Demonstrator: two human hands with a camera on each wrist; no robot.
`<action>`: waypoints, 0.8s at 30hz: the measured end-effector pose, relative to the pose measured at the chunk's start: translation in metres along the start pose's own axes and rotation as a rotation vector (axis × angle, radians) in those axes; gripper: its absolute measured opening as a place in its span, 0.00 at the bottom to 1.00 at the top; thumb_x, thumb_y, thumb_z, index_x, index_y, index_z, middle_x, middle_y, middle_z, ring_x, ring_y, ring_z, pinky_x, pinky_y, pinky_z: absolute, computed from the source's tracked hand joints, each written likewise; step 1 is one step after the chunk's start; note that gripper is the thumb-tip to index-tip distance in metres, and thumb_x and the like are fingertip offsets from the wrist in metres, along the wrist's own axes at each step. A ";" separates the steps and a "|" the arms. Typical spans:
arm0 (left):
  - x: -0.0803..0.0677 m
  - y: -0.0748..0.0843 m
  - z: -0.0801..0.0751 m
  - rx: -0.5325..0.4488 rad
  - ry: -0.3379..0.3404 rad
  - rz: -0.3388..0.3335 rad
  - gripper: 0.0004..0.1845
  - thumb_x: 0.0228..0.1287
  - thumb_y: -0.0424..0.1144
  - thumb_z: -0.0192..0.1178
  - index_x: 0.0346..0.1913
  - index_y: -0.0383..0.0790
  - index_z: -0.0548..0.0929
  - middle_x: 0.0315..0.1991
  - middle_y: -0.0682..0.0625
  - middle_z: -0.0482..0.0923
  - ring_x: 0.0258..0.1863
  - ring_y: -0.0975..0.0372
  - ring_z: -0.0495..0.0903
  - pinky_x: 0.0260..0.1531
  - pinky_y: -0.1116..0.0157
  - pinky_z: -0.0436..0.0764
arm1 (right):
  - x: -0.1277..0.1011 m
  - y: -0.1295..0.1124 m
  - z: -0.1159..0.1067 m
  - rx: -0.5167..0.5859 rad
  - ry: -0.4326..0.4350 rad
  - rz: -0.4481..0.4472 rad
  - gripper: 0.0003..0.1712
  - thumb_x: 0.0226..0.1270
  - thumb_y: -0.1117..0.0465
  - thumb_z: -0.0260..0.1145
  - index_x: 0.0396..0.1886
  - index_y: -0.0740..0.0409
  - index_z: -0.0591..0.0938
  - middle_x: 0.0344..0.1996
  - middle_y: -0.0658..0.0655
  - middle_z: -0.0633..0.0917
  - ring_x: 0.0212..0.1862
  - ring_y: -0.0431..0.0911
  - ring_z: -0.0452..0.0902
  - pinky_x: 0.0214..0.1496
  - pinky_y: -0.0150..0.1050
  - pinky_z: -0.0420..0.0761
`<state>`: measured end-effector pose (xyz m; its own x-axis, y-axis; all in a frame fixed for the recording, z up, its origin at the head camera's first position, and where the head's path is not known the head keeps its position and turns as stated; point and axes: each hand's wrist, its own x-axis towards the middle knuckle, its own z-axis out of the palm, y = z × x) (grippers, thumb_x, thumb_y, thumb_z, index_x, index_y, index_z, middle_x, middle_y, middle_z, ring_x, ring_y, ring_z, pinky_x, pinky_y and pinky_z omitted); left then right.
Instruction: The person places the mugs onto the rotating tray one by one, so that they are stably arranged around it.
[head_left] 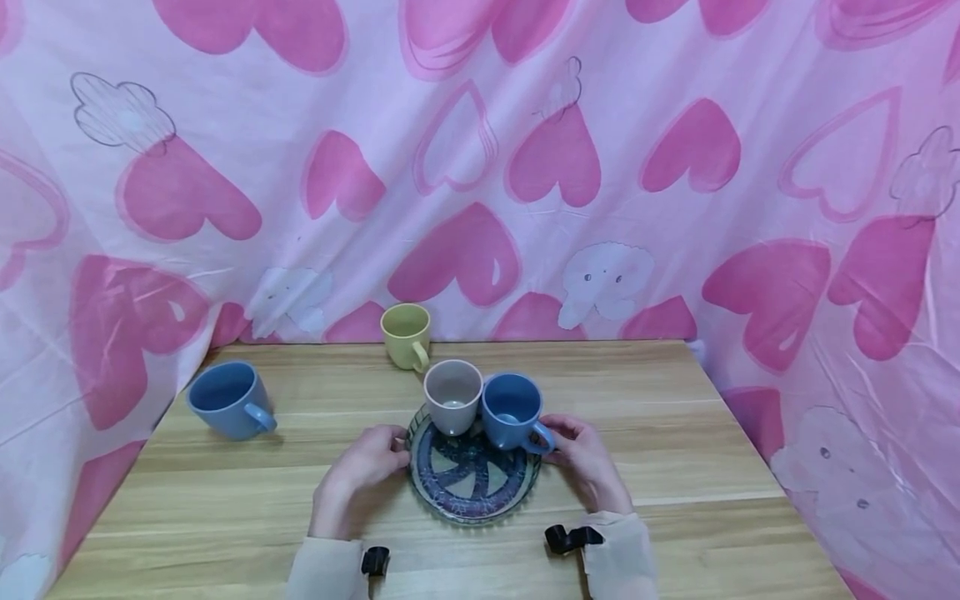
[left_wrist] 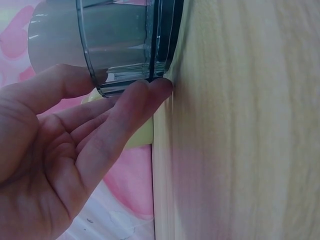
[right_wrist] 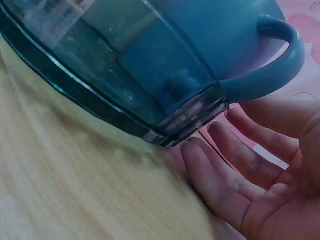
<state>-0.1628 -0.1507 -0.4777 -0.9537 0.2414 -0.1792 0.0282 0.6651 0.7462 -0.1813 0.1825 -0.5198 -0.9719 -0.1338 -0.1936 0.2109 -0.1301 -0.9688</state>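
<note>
A round glass dish [head_left: 472,505] with a dark patterned base sits on the table in front of me. Within it stand a pale pinkish-grey mug [head_left: 453,398] and a blue mug [head_left: 512,408], side by side toward the back. My left hand [head_left: 367,458] holds the dish's left side, thumb at the rim and fingertips low by the base in the left wrist view. On the opposite side, my right hand [head_left: 588,460] grips the dish edge just below the blue mug's handle [right_wrist: 287,65]. Its fingertips meet the glass wall near the table, and the handle partly hides the thumb.
Another blue mug [head_left: 228,404] stands at the table's left, handle toward the right. A yellow mug [head_left: 406,337] is at the back edge, behind the dish. Pink heart-patterned cloth [head_left: 547,250] hangs behind and beside the wooden table [head_left: 705,467].
</note>
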 end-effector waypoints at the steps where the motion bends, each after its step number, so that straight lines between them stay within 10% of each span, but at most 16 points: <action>1: 0.000 0.000 0.000 0.000 0.001 0.000 0.18 0.50 0.31 0.58 0.46 0.29 0.75 0.25 0.53 0.75 0.26 0.63 0.73 0.29 0.66 0.75 | 0.001 0.001 0.000 -0.003 0.000 0.003 0.21 0.52 0.59 0.65 0.46 0.65 0.76 0.43 0.64 0.77 0.43 0.53 0.74 0.41 0.47 0.77; 14: -0.002 0.000 -0.005 -0.047 -0.034 0.030 0.14 0.55 0.38 0.59 0.42 0.33 0.76 0.23 0.51 0.74 0.23 0.62 0.73 0.26 0.66 0.74 | 0.007 0.005 0.002 -0.095 0.016 -0.035 0.19 0.51 0.60 0.66 0.44 0.63 0.79 0.42 0.61 0.79 0.45 0.50 0.75 0.44 0.41 0.76; 24: -0.001 -0.005 -0.007 -0.081 -0.003 -0.009 0.38 0.52 0.59 0.55 0.59 0.35 0.66 0.40 0.44 0.78 0.36 0.57 0.77 0.42 0.56 0.74 | 0.009 0.004 0.001 -0.121 0.014 -0.026 0.17 0.53 0.63 0.64 0.44 0.64 0.79 0.43 0.60 0.79 0.45 0.51 0.75 0.44 0.42 0.76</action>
<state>-0.1643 -0.1594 -0.4766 -0.9528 0.2383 -0.1880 -0.0045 0.6082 0.7938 -0.1888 0.1802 -0.5254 -0.9785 -0.1180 -0.1691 0.1719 -0.0140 -0.9850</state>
